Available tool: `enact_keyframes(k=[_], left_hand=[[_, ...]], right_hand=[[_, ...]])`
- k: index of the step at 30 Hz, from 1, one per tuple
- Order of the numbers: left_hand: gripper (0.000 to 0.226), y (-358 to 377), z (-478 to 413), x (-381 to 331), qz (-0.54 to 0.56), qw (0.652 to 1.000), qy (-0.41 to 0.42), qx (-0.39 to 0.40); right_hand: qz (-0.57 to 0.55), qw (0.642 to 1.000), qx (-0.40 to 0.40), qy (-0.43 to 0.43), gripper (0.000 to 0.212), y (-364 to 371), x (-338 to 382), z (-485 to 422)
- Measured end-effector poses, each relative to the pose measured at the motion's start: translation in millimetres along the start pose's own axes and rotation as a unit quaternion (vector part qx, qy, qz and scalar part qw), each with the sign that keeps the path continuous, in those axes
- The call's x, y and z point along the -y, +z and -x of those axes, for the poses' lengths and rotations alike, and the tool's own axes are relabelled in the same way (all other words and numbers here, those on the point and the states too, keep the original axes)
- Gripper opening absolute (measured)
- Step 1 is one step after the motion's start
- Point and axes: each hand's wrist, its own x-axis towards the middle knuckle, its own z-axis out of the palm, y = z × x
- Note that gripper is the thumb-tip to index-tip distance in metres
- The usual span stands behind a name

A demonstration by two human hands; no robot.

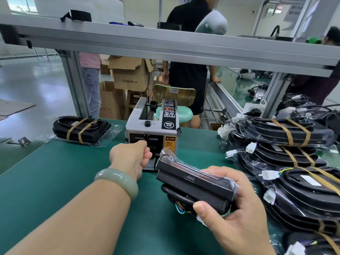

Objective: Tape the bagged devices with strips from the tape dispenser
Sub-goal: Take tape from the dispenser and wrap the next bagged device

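Note:
The grey tape dispenser (pixel 152 126) stands at the middle of the green mat, its outlet facing me. My left hand (pixel 132 157), with a pale green bangle on the wrist, reaches to the outlet with fingers curled; whether it pinches a tape strip cannot be seen. My right hand (pixel 230 205) grips a black bagged device (pixel 193 183) in clear plastic, held tilted just in front of the dispenser. Wires and a white connector hang beneath the device near my right thumb.
A pile of bagged devices (pixel 287 153) bound with tan tape fills the right side of the mat. One taped device (pixel 81 129) lies at the far left. An aluminium frame beam (pixel 165 45) crosses overhead. People, cardboard boxes and a green stool stand beyond the table.

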Motion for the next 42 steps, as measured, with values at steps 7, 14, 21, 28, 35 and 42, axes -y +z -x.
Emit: enact_keyframes(k=[7,14,21,28,35,42], left_hand=[[0.011,5,4,-2,-0.05,0.998,0.034,-0.011],[0.009,-17,10,10,-0.266,0.935,0.225,-0.059],[0.031,-23,10,18,-0.386,0.855,0.339,-0.064],[0.019,-10,11,17,-0.359,0.869,0.333,-0.071],[0.03,-7,12,14,-0.381,0.861,0.323,-0.098],[0.024,-13,16,21,-0.354,0.86,0.356,-0.09]], right_hand=[[-0.009,1.0,-0.001,0.006,0.043,0,0,1],[-0.007,1.0,-0.008,0.012,0.042,-2,-2,0],[-0.018,1.0,0.002,0.017,0.042,-1,-1,3],[-0.005,1.0,-0.017,0.022,0.043,-2,-6,2],[-0.007,0.999,-0.016,0.03,0.045,-2,-6,2],[-0.005,1.0,-0.016,0.022,0.042,-2,-6,2]])
